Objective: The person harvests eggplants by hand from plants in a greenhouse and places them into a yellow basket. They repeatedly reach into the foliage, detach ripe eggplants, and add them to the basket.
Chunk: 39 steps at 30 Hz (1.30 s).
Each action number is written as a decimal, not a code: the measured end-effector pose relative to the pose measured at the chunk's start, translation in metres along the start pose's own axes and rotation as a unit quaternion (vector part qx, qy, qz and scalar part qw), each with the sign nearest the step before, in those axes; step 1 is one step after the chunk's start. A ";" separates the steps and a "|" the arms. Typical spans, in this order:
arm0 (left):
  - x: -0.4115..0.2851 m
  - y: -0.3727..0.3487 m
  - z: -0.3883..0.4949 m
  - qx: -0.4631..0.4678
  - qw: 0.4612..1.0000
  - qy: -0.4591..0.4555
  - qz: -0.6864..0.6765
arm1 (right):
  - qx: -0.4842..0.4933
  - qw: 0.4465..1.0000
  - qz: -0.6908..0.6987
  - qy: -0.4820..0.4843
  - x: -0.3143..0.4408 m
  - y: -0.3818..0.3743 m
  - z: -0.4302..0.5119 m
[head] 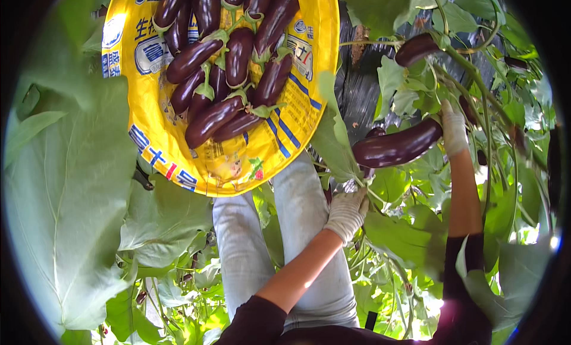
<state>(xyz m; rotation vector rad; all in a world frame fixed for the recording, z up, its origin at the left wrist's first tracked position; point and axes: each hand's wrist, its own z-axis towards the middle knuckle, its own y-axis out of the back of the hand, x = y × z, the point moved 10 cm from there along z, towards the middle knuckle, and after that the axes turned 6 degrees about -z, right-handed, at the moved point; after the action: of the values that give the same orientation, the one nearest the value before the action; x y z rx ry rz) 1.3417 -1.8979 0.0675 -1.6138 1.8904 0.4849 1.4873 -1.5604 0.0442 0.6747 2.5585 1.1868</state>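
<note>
My left hand [347, 216], in a whitish knit glove, closes around a green stem or leaf stalk at the lower right of the basket; the exact part is hard to tell. My right hand [454, 127], gloved alike, is raised among the stems at the right, touching the stem end of a large purple eggplant [397, 144]. Its fingers are partly hidden, so its grip cannot be told. Another eggplant shows partly behind the large one. Many glossy eggplants [212, 117] lie in a round container lined with yellow printed plastic [308, 108], above my legs.
Eggplant stems [475, 73] and leaves crowd the right side, with another eggplant [417, 49] hanging above my right hand. A big leaf [67, 189] covers much of the left. Black plastic film [359, 84] lies on the ground right of the container.
</note>
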 end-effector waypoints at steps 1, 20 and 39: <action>-0.001 0.005 -0.004 -0.020 0.998 -0.013 -0.052 | -0.030 0.998 0.032 -0.047 -0.015 0.026 -0.028; 0.012 0.430 0.113 -0.304 0.919 -0.046 -0.249 | 0.113 0.919 0.188 0.328 0.100 -0.162 -0.367; 0.127 0.179 -0.044 0.042 0.986 0.074 -0.142 | 0.067 0.944 0.313 -0.076 -0.224 -0.147 -0.358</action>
<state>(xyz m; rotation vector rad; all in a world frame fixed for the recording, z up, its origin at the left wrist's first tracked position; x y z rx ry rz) 1.1475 -1.9866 -0.0004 -1.8669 1.7200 0.1654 1.4928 -1.9906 0.1662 1.6297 2.3704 1.0597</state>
